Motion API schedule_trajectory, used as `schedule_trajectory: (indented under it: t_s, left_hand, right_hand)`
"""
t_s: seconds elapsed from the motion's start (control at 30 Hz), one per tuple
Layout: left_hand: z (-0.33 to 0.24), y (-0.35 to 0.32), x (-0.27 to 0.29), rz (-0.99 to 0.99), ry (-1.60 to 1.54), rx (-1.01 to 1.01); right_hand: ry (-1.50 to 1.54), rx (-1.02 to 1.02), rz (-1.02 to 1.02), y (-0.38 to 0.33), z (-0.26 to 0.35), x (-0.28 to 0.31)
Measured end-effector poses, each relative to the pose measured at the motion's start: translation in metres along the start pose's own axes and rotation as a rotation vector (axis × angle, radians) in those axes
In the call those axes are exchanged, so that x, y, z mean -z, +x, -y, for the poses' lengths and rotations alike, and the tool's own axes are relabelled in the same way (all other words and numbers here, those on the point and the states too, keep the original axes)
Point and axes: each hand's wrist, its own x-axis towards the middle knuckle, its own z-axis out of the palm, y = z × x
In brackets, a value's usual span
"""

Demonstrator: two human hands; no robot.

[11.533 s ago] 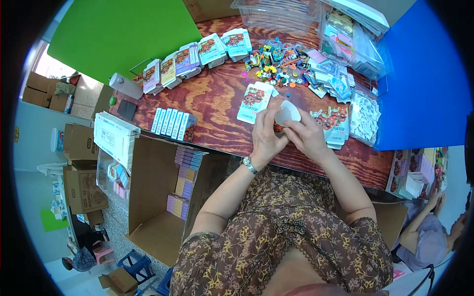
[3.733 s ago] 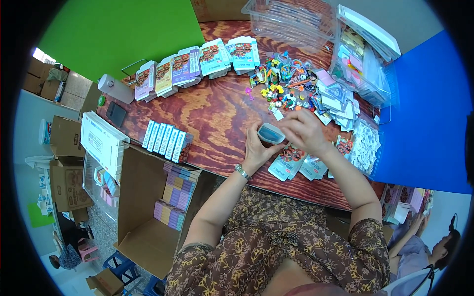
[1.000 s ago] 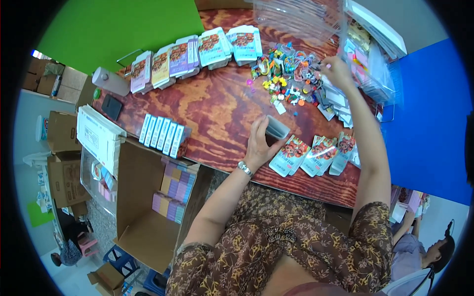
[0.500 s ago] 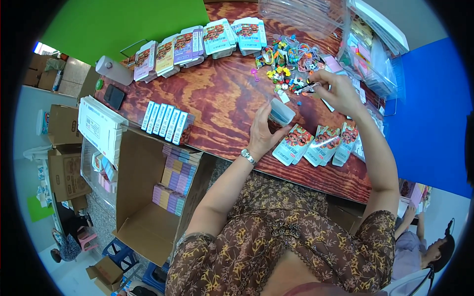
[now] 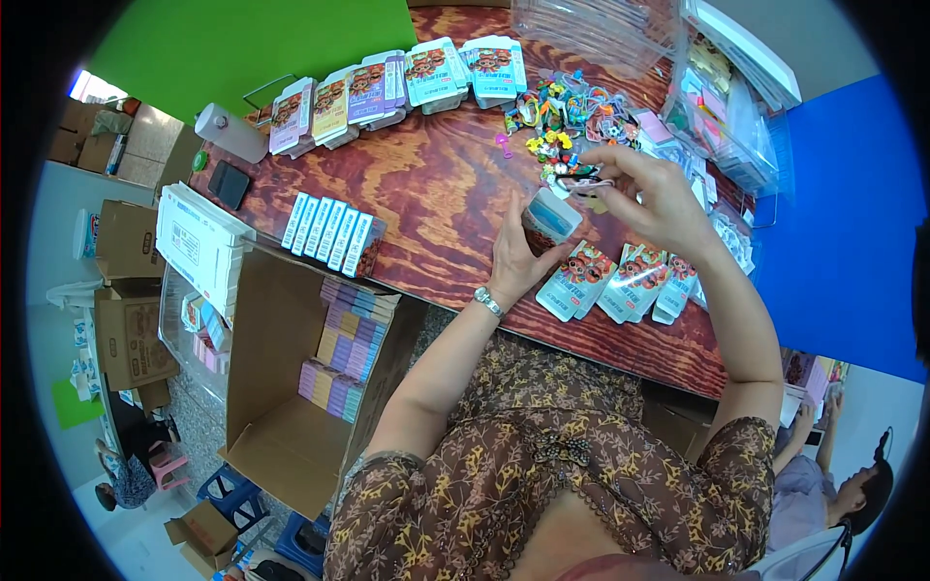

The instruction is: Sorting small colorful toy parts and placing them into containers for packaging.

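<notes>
Fingers [image 5: 620, 160] of right hand [image 5: 659, 198] pinch small toy [image 5: 579, 180]; left hand [image 5: 523, 257] fingers clamp small open box [image 5: 548, 219].

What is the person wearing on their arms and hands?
The left hand has a slim silver metal wristwatch at the wrist. The right hand wears nothing. Both forearms are bare, and short brown floral sleeves cover only the upper arms.

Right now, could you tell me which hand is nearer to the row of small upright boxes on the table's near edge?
Left. The left hand, holding a small open box, is nearer the row of small boxes; the right hand is farther off, beside the colourful trinkets.
</notes>
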Motion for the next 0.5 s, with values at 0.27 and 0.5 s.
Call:
schedule_trajectory:
  t_s: [0.27, 0.5]
  left_hand:
    - [-0.006, 0.009, 0.002, 0.029, 0.097, 0.036]
    - [-0.007, 0.012, 0.005, 0.019, 0.104, -0.001]
  right_hand:
    - [0.275, -0.17, 0.113, 0.004, -0.024, -0.045]
    - [-0.141, -0.051, 0.133, 0.007, -0.024, -0.057]
